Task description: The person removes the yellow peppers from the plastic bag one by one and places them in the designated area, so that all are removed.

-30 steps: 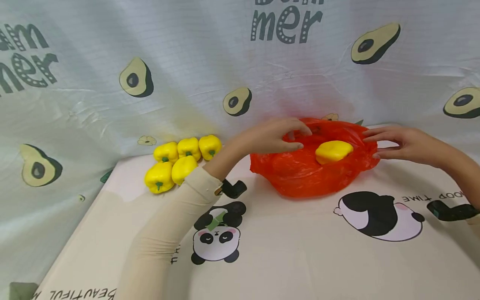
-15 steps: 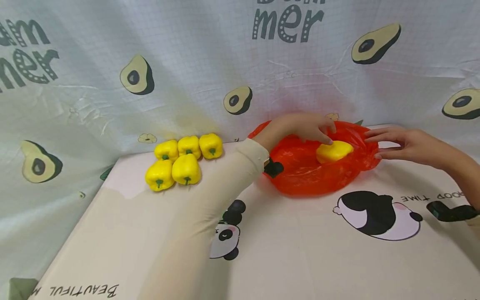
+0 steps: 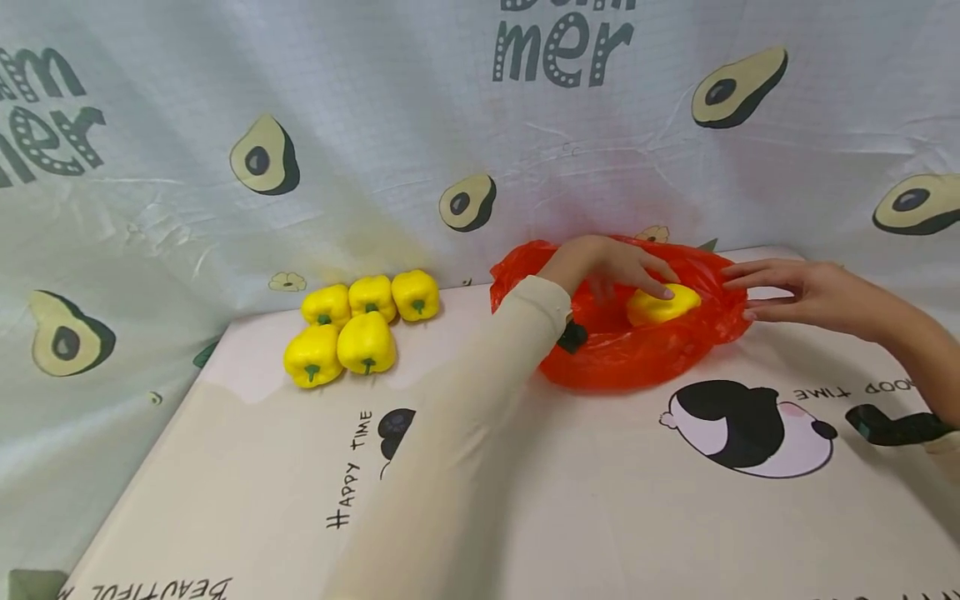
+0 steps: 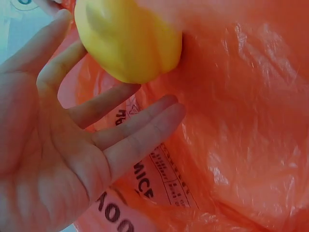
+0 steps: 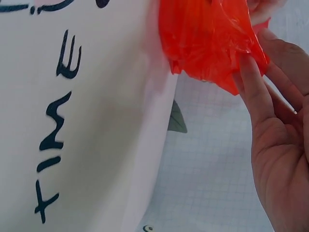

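Observation:
A yellow bell pepper (image 3: 663,304) lies inside a red plastic bag (image 3: 615,367) whose mouth is spread wide. My left hand (image 3: 618,265) reaches into the bag at the pepper, with its thumb over the pepper's top. In the left wrist view the fingers of the left hand (image 4: 58,140) are spread and mostly straight, their tips by the yellow bell pepper (image 4: 130,43). My right hand (image 3: 817,292) is at the bag's right edge, fingers extended. In the right wrist view the right hand's fingertips (image 5: 248,67) touch the red plastic (image 5: 207,43).
Several yellow bell peppers (image 3: 366,342) stand grouped at the table's back left. Behind the table (image 3: 600,500) hangs a pale curtain (image 3: 360,100) printed with avocados. The tablecloth has panda drawings and lettering.
My left hand has moved right, from the bag's left side to the pepper inside it. My right hand has stayed at the bag's right edge.

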A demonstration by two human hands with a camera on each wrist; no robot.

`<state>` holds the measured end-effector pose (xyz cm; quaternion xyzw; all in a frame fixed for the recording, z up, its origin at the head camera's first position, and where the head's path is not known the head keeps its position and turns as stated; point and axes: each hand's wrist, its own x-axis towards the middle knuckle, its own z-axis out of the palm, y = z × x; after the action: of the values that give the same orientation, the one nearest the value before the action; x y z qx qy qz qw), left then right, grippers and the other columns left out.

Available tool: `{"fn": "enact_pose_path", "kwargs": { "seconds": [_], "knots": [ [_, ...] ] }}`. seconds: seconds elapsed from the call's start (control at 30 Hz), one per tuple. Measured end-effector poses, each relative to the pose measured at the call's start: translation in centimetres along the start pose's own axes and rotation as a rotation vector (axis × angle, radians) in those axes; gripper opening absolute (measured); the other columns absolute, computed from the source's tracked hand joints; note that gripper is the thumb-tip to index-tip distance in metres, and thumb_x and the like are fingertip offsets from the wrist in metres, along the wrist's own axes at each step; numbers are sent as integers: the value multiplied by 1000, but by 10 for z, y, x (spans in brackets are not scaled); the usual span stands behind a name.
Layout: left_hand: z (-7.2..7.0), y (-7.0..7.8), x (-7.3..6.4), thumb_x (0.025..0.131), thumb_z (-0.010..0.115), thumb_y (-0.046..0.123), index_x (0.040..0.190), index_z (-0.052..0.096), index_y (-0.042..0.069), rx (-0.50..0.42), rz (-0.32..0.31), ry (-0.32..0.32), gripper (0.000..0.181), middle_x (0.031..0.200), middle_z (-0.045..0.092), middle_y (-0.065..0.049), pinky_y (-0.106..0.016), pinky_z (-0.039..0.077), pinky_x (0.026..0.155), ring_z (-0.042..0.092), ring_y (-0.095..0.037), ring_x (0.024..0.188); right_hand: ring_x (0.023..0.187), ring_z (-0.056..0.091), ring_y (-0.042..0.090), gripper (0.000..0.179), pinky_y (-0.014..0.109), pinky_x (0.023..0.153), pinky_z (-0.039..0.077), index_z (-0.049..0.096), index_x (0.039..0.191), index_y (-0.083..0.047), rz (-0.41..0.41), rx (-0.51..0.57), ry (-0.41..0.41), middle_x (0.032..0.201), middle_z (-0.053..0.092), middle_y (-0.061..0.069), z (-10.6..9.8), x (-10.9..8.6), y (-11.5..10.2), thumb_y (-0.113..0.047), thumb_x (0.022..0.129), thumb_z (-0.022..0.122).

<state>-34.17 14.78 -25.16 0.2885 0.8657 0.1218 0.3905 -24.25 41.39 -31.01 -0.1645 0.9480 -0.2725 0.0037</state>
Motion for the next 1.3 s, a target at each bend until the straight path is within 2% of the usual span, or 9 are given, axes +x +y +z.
{"fn": "enact_pose_path", "kwargs": {
  "seconds": [0.23, 0.4, 0.5, 0.67, 0.8, 0.93, 1.07, 1.13, 1.3],
  "knots": [
    [6, 14, 5, 96, 67, 45, 147, 51, 35, -59, -57, -27, 55, 144, 45, 13, -33, 56, 95, 44, -11, 125, 111, 41, -11, 42, 19, 71, 56, 70, 130, -13, -20, 31, 4, 119, 47, -42, 1, 2, -3, -21, 90, 78],
    [7, 21, 9, 96, 67, 42, 150, 47, 35, -67, -132, -43, 58, 146, 43, 13, -36, 55, 97, 46, -14, 127, 116, 44, 4, 42, 18, 71, 55, 70, 131, -14, -16, 33, 4, 119, 46, -42, 3, 4, -3, -22, 90, 78],
    [6, 22, 9, 100, 63, 39, 149, 46, 38, -34, -117, -66, 53, 147, 40, 13, -36, 56, 96, 43, -13, 129, 117, 44, 7, 42, 18, 72, 55, 70, 131, -15, -12, 31, 6, 122, 49, -37, 5, 5, -3, -22, 90, 78],
    [4, 19, 7, 102, 57, 36, 145, 48, 38, 82, -85, -72, 44, 143, 40, 12, -32, 55, 94, 39, -10, 125, 113, 43, -7, 41, 18, 73, 56, 70, 130, -14, -38, 52, 2, 133, 55, -17, 7, 6, -2, -19, 91, 78],
    [2, 14, 5, 101, 62, 34, 143, 50, 37, 123, -64, -66, 44, 140, 41, 9, -28, 52, 96, 40, -10, 124, 112, 40, -14, 42, 17, 73, 55, 70, 130, -13, -30, 48, 10, 125, 50, -34, 8, 4, 2, -19, 90, 78],
    [-1, 7, 4, 95, 71, 33, 143, 51, 38, 211, -11, -23, 52, 142, 41, 9, -23, 49, 96, 37, -9, 127, 112, 39, -13, 43, 17, 72, 55, 69, 132, -12, -9, 51, 16, 119, 45, -42, 8, 2, 6, -21, 90, 78],
    [-2, -3, 6, 89, 78, 36, 147, 48, 38, 256, 9, 65, 65, 144, 43, 10, -25, 48, 100, 36, -10, 131, 121, 43, 5, 44, 19, 71, 56, 69, 132, -12, 6, 53, 9, 133, 54, -21, 8, 2, 6, -22, 90, 79],
    [-2, -8, 5, 87, 80, 40, 148, 47, 31, 284, 28, 119, 71, 142, 47, 9, -25, 47, 102, 40, -10, 129, 123, 45, 11, 44, 19, 70, 56, 69, 131, -11, 8, 57, 9, 132, 55, -22, 8, 2, 7, -21, 90, 79],
    [-2, -23, -8, 85, 81, 45, 139, 49, 15, 340, 78, 237, 70, 128, 57, 4, -19, 46, 99, 51, -12, 117, 128, 46, 28, 45, 17, 70, 54, 68, 132, -9, 1, 52, 11, 139, 58, -7, 5, 4, 9, -20, 90, 79]
  ]
}}
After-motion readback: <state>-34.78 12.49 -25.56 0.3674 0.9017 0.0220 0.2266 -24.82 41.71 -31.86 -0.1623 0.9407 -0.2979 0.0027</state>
